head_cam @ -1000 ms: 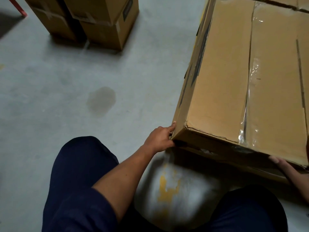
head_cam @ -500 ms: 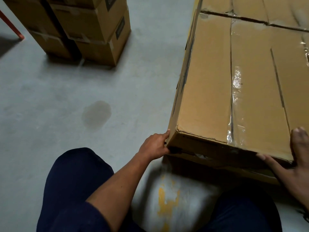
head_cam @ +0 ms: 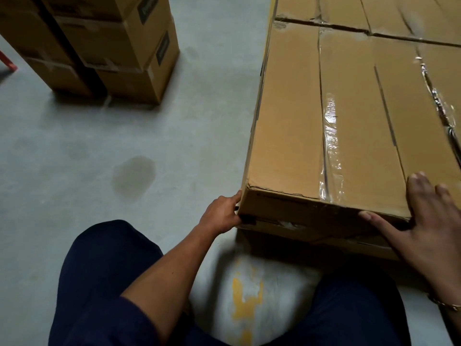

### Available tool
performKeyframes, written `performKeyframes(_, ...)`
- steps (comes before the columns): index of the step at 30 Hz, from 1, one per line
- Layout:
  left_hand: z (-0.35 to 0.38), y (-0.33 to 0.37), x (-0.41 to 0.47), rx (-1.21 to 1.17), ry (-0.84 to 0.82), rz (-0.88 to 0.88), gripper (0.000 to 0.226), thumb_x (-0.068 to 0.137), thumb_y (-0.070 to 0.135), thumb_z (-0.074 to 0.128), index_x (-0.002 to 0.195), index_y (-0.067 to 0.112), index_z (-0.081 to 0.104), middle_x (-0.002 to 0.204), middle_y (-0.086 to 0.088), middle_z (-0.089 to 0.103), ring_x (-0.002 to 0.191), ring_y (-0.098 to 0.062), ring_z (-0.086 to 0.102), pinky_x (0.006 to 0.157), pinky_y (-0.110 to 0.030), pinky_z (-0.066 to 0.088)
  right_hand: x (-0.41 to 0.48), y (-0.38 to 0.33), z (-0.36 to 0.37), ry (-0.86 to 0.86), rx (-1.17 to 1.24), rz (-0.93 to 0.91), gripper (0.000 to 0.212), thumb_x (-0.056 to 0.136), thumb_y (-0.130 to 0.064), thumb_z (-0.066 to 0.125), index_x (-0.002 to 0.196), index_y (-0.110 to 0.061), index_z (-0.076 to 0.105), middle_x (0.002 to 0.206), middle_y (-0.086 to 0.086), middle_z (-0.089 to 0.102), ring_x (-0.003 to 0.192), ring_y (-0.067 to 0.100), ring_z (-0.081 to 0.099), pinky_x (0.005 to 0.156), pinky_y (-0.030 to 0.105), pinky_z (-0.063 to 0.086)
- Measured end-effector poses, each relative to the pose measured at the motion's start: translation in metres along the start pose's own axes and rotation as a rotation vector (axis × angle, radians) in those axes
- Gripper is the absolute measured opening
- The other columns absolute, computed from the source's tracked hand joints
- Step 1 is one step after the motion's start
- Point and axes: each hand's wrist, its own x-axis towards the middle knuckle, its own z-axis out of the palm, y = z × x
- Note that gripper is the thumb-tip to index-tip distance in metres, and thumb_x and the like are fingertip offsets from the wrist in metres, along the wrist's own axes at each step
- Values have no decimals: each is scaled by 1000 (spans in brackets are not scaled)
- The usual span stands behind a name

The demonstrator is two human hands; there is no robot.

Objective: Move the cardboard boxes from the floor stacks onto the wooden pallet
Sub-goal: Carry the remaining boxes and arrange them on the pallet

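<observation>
on my feed the large flat brown cardboard box (head_cam: 294, 121) fills the right side. its long axis runs straight away from the person, with one short end facing their knees. it lies flat on a lower brown cardboard box (head_cam: 311, 242), whose front face shows just under the near edge. a strip of clear shiny tape (head_cam: 330, 136) runs along the long axis. beyond the far seam i count one more brown box top (head_cam: 349, 11), butted against it at the same level.

the left hand (head_cam: 222, 214) is clamped on the near left corner, fingers curled round the lower edge. the right hand (head_cam: 431, 221) lies spread over the near edge towards the right, fingers straight and apart on the top face, thumb stretched along the front face. a thin bracelet (head_cam: 446, 305) sits on that wrist.

at upper left stands a stack of smaller taped brown cartons (head_cam: 119, 46) in two columns side by side; i count three in the right column, and the left one is cut off by the frame. bare grey concrete floor (head_cam: 62, 146) lies open between that stack and the big box's left long edge, the two well apart. the floor bears one dark stain (head_cam: 133, 176) and one yellow paint patch (head_cam: 247, 295) between the dark blue trouser knees (head_cam: 104, 283).
</observation>
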Motion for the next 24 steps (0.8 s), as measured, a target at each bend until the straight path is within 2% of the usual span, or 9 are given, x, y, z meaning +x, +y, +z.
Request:
performKeyframes(7,-2,2,-1,9,30,-4,54,82,33,79,133,30,63,108,-9,76,99,-27,71,76,-36,57,-2,-4,-1,43,-29,-6,114,72,-99,35,156,-22,25,165,4,29,150,35,26,112,68,31)
performKeyframes(11,-5,5,0,5,54,2,50,81,45,80,126,28,69,102,-12,76,93,-32,69,73,-38,54,-4,-9,-3,61,-40,6,113,73,-98,34,156,-22,26,164,4,30,150,33,27,112,68,31)
performKeyframes(18,-6,8,-1,31,73,-3,43,83,46,79,123,30,70,96,-8,77,84,-31,68,68,-36,54,-6,-13,-5,91,-81,29,109,75,-96,34,156,-24,27,165,0,30,150,30,29,113,65,29)
performKeyframes(24,-8,10,-2,12,79,-14,45,80,48,81,122,32,71,96,-9,76,85,-33,67,68,-37,53,-4,-12,-3,104,-85,19,109,75,-97,33,155,-23,30,163,1,33,150,29,29,111,64,32)
